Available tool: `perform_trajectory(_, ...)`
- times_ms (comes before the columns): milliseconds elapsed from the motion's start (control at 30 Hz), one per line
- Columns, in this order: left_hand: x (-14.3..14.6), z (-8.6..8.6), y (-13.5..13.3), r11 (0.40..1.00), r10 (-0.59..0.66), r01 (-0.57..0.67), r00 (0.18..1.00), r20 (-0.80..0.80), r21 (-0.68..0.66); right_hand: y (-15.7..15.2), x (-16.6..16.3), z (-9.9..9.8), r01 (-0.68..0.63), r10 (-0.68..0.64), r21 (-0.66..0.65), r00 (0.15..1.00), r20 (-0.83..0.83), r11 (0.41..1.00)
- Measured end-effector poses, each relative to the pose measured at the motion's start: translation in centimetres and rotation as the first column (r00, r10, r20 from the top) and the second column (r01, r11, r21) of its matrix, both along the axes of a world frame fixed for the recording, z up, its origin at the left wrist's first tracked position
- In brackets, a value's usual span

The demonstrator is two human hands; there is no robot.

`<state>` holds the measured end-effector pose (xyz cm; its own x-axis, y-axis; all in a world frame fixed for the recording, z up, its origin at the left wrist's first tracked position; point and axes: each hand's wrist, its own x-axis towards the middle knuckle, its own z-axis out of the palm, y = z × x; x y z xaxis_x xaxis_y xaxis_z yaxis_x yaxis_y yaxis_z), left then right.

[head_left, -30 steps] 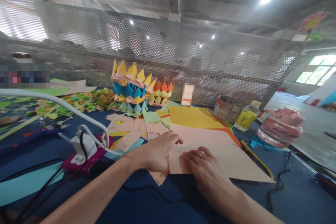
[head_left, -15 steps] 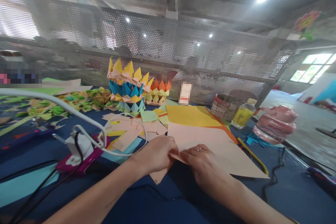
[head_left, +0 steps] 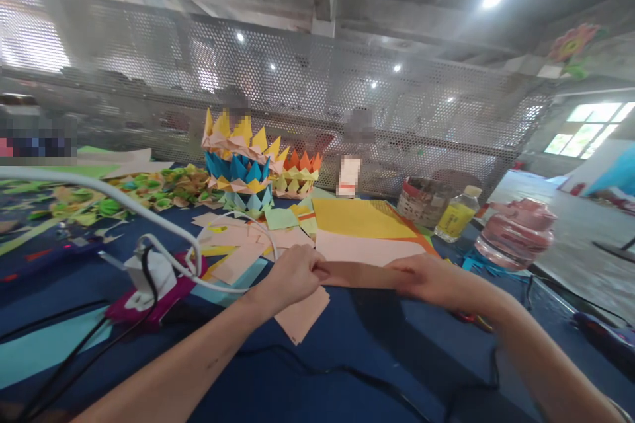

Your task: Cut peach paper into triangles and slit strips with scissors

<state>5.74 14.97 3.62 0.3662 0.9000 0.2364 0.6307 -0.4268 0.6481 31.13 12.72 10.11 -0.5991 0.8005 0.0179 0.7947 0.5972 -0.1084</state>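
A band of pink paper (head_left: 361, 275) stretches between my two hands just above the dark blue table. My left hand (head_left: 297, 271) pinches its left end and my right hand (head_left: 429, 277) grips its right end. Directly behind the band lies a pink sheet (head_left: 367, 248), with a yellow sheet (head_left: 364, 218) beyond it. I cannot tell whether the band is a fold of that pink sheet. Small pink paper pieces (head_left: 302, 317) lie stacked below my left hand.
Folded-paper crowns (head_left: 241, 162) are stacked behind, near paper scraps (head_left: 109, 201). Left are a purple power strip (head_left: 149, 304) with a white charger and a looping white cable (head_left: 124, 201). Right stand a tin (head_left: 421, 201), a yellow-labelled bottle (head_left: 456, 215) and a pink bottle (head_left: 516, 234).
My right hand has moved right, away from my left, and the paper is now stretched between them. The pink sheet's right corner no longer extends across the table.
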Motion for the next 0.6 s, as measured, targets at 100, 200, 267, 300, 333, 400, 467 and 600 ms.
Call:
perform_trajectory(100, 0.1, 0.2, 0.3, 0.995, 0.073, -0.073, 0.997, -0.004, -0.072, 1.4, 3.5, 1.1, 0.206, -0.207, -0.089, 0.978, -0.003, 0.974)
perform_trajectory(200, 0.3, 0.3, 0.5, 0.986, 0.112, -0.117, 0.993, -0.048, -0.121, 2.5, 7.6, 1.5, 0.26, -0.266, -0.268, 0.964, 0.014, 0.928)
perform_trajectory(267, 0.3, 0.3, 0.6, 0.981, 0.136, -0.144, 0.989, -0.065, -0.132, 3.1, 9.9, 1.1, 0.29, -0.335, -0.329, 0.938, -0.089, 0.899)
perform_trajectory(300, 0.4, 0.2, 0.7, 0.979, 0.15, -0.158, 0.986, -0.065, -0.129, 3.3, 10.7, 0.8, 0.294, -0.348, -0.344, 0.932, -0.105, 0.892)
perform_trajectory(333, 0.4, 0.1, 0.8, 0.977, 0.161, -0.168, 0.985, -0.066, -0.128, 3.5, 11.3, 0.4, 0.307, -0.369, -0.35, 0.921, -0.126, 0.885)
perform_trajectory(400, 0.5, -0.1, 1.0, 0.974, 0.178, -0.185, 0.982, -0.066, -0.128, 3.7, 11.9, -0.5, 0.344, -0.41, -0.345, 0.901, -0.141, 0.873)
perform_trajectory(467, 0.4, -0.2, 1.1, 0.974, 0.181, -0.188, 0.981, -0.062, -0.125, 3.9, 11.6, -1.2, 0.391, -0.455, -0.325, 0.878, -0.147, 0.861)
perform_trajectory(600, -0.3, -0.1, 1.4, 0.98, 0.161, -0.165, 0.986, -0.045, -0.114, 4.2, 10.2, -1.9, 0.443, -0.488, -0.24, 0.856, -0.174, 0.864)
